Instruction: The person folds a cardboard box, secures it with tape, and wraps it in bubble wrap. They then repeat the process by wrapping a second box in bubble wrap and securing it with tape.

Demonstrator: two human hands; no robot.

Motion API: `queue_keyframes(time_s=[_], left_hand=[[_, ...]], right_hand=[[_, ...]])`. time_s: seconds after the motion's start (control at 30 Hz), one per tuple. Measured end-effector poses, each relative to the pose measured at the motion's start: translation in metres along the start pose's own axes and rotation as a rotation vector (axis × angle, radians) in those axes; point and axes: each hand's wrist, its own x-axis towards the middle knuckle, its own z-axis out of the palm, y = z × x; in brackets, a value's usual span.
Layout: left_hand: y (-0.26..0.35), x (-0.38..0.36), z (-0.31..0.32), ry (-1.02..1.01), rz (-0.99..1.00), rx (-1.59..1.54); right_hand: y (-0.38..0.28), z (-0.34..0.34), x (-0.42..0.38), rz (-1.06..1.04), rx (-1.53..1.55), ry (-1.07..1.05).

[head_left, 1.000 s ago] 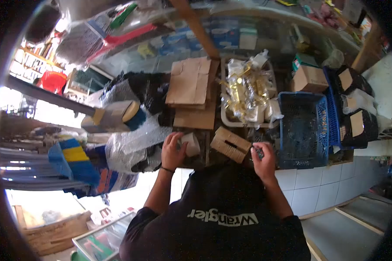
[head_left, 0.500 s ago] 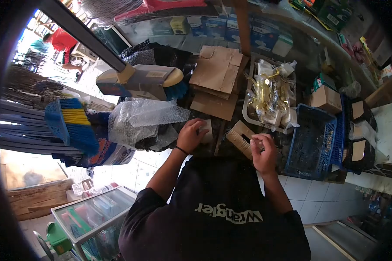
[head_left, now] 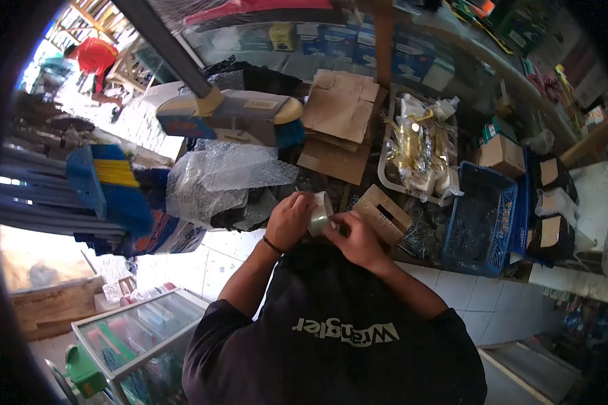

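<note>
Close to my chest, my left hand [head_left: 291, 220] is closed around a roll of tape [head_left: 321, 210], pale with a greenish, shiny edge. My right hand [head_left: 355, 237] touches the roll's right side, thumb and fingertips pinched at its edge; the tape end itself is too small to make out. Just beyond my right hand lies a small cardboard box [head_left: 383, 214] with a dark slot in its top. Loose metal pieces, perhaps screws or nails, are scattered on the dark surface beside it.
Flattened cardboard [head_left: 341, 111] and bubble wrap [head_left: 213, 179] lie ahead. A white tray [head_left: 383, 172] holds gold-coloured, plastic-wrapped parts. The blue basket [head_left: 476, 219] stands to the right. Brooms [head_left: 105, 182] jut in from the left. A person in red [head_left: 94, 57] bends outside, far left.
My right hand has left the small cardboard box and moved left to the roll of tape. In my left hand, the roll is now raised and tilted.
</note>
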Motion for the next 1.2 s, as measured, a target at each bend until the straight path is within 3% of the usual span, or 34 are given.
queue_keyframes(time_s=[0.07, 0.17, 0.33, 0.43, 0.63, 0.8, 0.93, 1.03, 1.07, 1.17, 1.2], left_hand=[[0.015, -0.01, -0.02, 0.005, 0.052, 0.057], [0.019, -0.032, -0.037, -0.016, -0.198, -0.073], [0.025, -0.067, -0.068, 0.008, -0.423, -0.163], [0.025, -0.078, -0.081, 0.048, -0.417, -0.235], [0.018, -0.087, -0.089, 0.128, -0.481, -0.434], [0.008, -0.087, -0.096, 0.087, -0.632, -0.719], [0.004, -0.083, -0.105, -0.012, -0.603, -0.872], [-0.002, -0.081, -0.117, -0.123, -0.485, -0.856], [0.0, -0.078, -0.122, -0.15, -0.434, -0.819], [0.003, -0.072, -0.133, -0.21, -0.367, -0.743], [0.004, -0.07, -0.134, -0.227, -0.356, -0.724]], right_hand=[[-0.006, 0.012, 0.003, -0.034, 0.038, -0.155], [-0.041, 0.012, 0.011, 0.225, 0.274, -0.521], [-0.057, 0.027, 0.012, 0.202, 0.295, -0.764], [-0.076, 0.023, 0.013, 0.174, 0.151, -0.878], [-0.081, 0.028, 0.006, 0.102, 0.168, -0.895], [-0.093, 0.022, 0.003, -0.09, 0.148, -0.887], [-0.084, 0.022, -0.002, -0.171, 0.196, -0.898], [-0.072, 0.013, 0.007, -0.175, 0.426, -0.951], [-0.066, 0.008, 0.009, 0.181, 0.628, -0.988], [-0.016, 0.032, 0.029, 0.474, 0.614, -0.557], [0.005, 0.042, 0.032, 0.407, 0.363, -0.468]])
